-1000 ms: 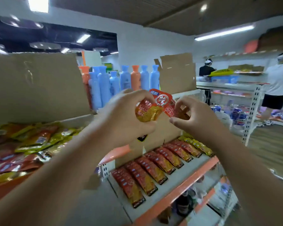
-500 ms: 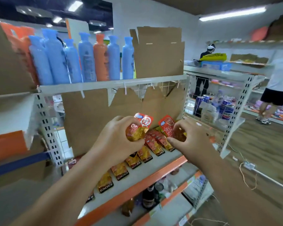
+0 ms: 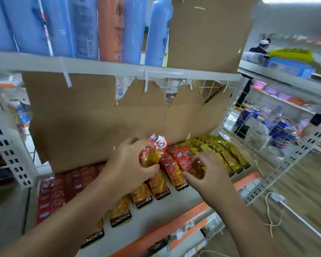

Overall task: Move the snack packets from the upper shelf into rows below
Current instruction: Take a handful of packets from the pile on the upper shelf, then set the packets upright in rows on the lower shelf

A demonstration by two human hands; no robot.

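Two snack packets are held over the lower shelf [image 3: 156,217], one in each hand. The left hand [image 3: 130,164] curls its fingers and thumb round the spare packet [image 3: 154,151] and holds it up just above the rows, probably to keep it ready while the other goes down. The right hand [image 3: 209,175] pinches the second packet [image 3: 185,160] between thumb and fingertips, low over the red row [image 3: 160,186]. I cannot tell whether it touches the packets lying there. That low, tilted hold suits slipping it in as the next one along. Both held packets are glossy, red at the top and gold-brown below, and the spare one shows a round white mark. The laid packets lie slanted side by side, black bottom strips toward the front edge. A yellow row [image 3: 224,154] sits just to the right, and cardboard [image 3: 82,123] stands behind.
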